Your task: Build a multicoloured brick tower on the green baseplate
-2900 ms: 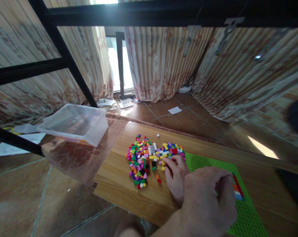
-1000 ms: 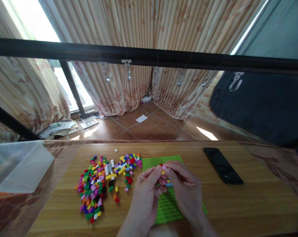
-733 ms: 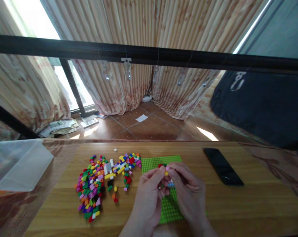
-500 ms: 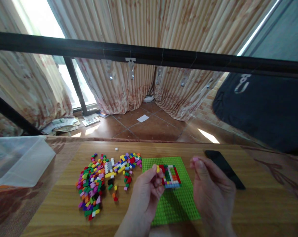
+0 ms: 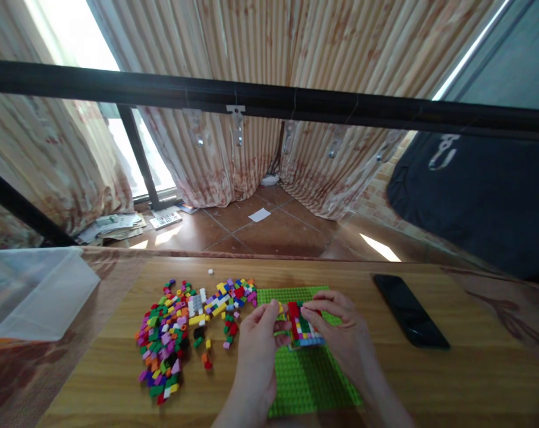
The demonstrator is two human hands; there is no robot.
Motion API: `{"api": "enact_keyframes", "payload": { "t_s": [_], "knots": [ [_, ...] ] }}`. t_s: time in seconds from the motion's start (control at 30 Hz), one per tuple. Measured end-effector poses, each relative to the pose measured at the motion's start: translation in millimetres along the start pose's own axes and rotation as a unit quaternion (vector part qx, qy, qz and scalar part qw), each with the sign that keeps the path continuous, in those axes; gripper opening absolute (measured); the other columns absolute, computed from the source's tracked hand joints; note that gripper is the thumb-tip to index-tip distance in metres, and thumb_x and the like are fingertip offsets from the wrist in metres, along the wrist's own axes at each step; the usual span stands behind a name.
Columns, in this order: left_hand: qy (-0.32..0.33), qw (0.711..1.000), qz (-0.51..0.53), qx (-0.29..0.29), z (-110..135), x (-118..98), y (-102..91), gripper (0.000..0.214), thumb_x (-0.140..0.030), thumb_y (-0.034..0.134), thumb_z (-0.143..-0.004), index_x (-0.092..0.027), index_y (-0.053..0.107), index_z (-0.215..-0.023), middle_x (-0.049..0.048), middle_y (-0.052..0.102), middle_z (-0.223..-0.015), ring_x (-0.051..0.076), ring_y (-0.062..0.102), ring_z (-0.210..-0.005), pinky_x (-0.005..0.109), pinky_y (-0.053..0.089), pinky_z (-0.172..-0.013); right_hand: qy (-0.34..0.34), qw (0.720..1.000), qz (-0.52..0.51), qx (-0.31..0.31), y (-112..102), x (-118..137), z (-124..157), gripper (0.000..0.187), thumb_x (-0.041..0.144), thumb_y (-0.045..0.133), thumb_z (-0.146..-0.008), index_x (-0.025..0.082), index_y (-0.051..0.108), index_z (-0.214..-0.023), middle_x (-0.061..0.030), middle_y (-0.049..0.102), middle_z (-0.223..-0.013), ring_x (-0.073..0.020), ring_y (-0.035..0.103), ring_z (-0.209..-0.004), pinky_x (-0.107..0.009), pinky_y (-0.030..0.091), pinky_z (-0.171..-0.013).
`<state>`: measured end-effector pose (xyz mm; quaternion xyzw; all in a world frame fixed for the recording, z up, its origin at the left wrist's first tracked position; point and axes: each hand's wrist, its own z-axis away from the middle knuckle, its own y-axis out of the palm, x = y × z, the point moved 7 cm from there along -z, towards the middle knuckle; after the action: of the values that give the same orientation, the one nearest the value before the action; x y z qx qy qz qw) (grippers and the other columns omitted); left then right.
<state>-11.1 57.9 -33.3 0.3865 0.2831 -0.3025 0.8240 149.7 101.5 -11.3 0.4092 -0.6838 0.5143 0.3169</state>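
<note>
A small block build of red, green, white and light-blue toy bricks is over the green baseplate. My left hand is closed at the build's left side, thumb and finger gripping its edge beside a yellow brick. From the right, my right hand reaches over the build, its thumb and fingertips pinched at the top. The small pink brick in that pinch is mostly hidden by the fingers. Whether the build touches the baseplate I cannot tell.
Loose coloured bricks lie heaped on the wooden table to the left. One white brick sits apart near the far edge. A black phone lies at the right. A clear plastic bin stands at far left; a dark rail crosses beyond the table.
My right hand has moved left with the pink brick, from beside the phone to above the build. My left hand stays at the build's left side, having shifted slightly left.
</note>
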Motion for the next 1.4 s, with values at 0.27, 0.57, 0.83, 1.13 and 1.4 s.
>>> {"api": "enact_keyframes", "payload": {
  "t_s": [0.27, 0.57, 0.83, 1.13, 1.4],
  "knots": [
    [0.005, 1.0, -0.003, 0.006, 4.0, 2.0, 1.3, 0.025, -0.033, 0.078, -0.066, -0.013, 0.064, -0.071, 0.0003, 0.061, -0.066, 0.011, 0.059, -0.055, 0.021, 0.044, -0.048, 0.065, 0.992, -0.106, -0.001, 10.0, -16.7, 0.8, 0.015, 0.042, 0.076, -0.067, 0.028, 0.077, -0.07, -0.0064, 0.065, -0.097, -0.0262, 0.06, -0.098, -0.043, 0.045, -0.088],
    [0.001, 1.0, -0.007, 0.015, 3.3, 3.5, 1.3, 0.028, -0.037, 0.079, -0.065, -0.013, 0.065, -0.069, 0.0013, 0.062, -0.065, 0.011, 0.058, -0.055, 0.02, 0.043, -0.048, 0.149, 0.976, -0.156, 0.01, 12.9, -33.8, 2.7, 0.032, 0.045, 0.082, -0.061, 0.022, 0.073, -0.082, -0.005, 0.069, -0.099, -0.0204, 0.063, -0.082, -0.033, 0.051, -0.069],
    [0.005, 1.0, -0.007, 0.014, 4.8, 2.9, 1.4, 0.032, -0.04, 0.08, -0.062, -0.013, 0.065, -0.068, 0.0024, 0.063, -0.065, 0.011, 0.058, -0.055, 0.02, 0.043, -0.049, 0.2, 0.964, -0.173, 0.025, 15.6, -37.6, 6.5, 0.043, 0.047, 0.084, -0.059, 0.02, 0.072, -0.091, -0.0053, 0.072, -0.09, -0.0193, 0.064, -0.072, -0.03, 0.052, -0.06],
    [0.005, 1.0, -0.009, 0.016, 5.4, 2.0, 2.3, 0.036, -0.041, 0.084, -0.056, -0.013, 0.064, -0.068, 0.0023, 0.063, -0.063, 0.011, 0.059, -0.054, 0.02, 0.042, -0.048, 0.275, 0.917, -0.282, 0.055, 24.8, -29.5, 9.5, 0.046, 0.038, 0.089, -0.054, 0.02, 0.072, -0.093, 0.0001, 0.072, -0.072, -0.0149, 0.062, -0.057, -0.026, 0.05, -0.053],
    [0.008, 1.0, -0.015, 0.009, 4.5, 6.3, 2.1, 0.032, -0.039, 0.081, -0.061, -0.013, 0.064, -0.067, 0.0011, 0.061, -0.062, 0.011, 0.059, -0.054, 0.019, 0.042, -0.047, 0.328, 0.888, -0.312, 0.082, 30.8, -31.6, 6.6, 0.045, 0.038, 0.091, -0.048, 0.018, 0.073, -0.085, -0.0015, 0.072, -0.07, -0.0184, 0.065, -0.056, -0.031, 0.053, -0.053]
  ]
}}
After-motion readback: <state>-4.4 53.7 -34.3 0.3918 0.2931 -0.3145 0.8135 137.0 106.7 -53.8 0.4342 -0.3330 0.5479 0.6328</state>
